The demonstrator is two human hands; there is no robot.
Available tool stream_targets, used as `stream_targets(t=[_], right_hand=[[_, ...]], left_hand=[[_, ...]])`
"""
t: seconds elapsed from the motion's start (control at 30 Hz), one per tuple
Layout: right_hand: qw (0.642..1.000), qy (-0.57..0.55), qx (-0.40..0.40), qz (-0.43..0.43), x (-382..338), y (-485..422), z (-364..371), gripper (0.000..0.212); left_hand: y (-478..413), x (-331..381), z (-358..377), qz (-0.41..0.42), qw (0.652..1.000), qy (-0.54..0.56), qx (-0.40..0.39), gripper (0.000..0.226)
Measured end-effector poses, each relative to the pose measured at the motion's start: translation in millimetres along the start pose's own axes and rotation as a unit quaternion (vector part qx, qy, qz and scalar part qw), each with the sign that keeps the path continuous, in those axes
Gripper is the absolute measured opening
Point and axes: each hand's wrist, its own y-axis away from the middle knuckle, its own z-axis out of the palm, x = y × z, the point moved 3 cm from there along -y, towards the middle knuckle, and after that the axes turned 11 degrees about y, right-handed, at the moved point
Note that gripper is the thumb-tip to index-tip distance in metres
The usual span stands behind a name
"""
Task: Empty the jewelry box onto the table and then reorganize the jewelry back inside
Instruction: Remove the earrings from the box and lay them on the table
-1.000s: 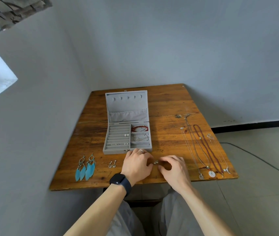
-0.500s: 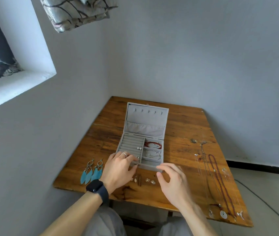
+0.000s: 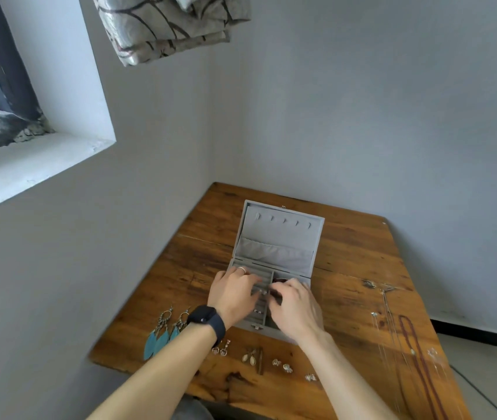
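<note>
Jewelry box (image 3: pixel 276 253) is sitting open around the middle of the wooden surface (image 3: pixel 362 268), lid leaning back toward the wall, and we're working both hands right over its base. Our left hand (image 3: pixel 233 294) is lying across the ring-roll rows on the left side. Our right hand (image 3: pixel 294 304) is curling in over the divider, and the fingertips of both are bunching together around a tiny shiny bit (image 3: pixel 263 292). Honestly, we can't tell which hand is actually pinching it, or whether both are. Another small pair (image 3: pixel 257 311) is sitting in a lower row.

Just in front of the box, a loose row of small earrings (image 3: pixel 248 357) is lying near the front edge. The blue feather earrings (image 3: pixel 159 338) are lying off to the left, next to our watch (image 3: pixel 206 318). The necklaces (image 3: pixel 413 359) are stretching out well apart on the right, running down to that edge.

We're guessing we're in the putting-back half. The worry is that the shiny bit is so small that a loose pinch could be dropping it between the rolls or sending it bouncing off the surface. Our forearms are also hanging right over the earring row, so dragging them back could be sweeping pieces onto the floor. Pushing hard into the rolls could be shoving the whole box too.
</note>
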Motion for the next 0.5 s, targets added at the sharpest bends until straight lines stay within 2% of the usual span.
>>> stream_targets(t=[0.17,0.5], right_hand=[[0.999,0.036,-0.016,-0.017,-3,-18,7,0.03],[0.999,0.046,-0.015,-0.019,-6,-26,8,0.028]], left_hand=[[-7,-4,12,0.007,1.0,-0.017,-0.011,0.03],[-4,-14,7,-0.02,0.998,0.065,0.019,0.016]])
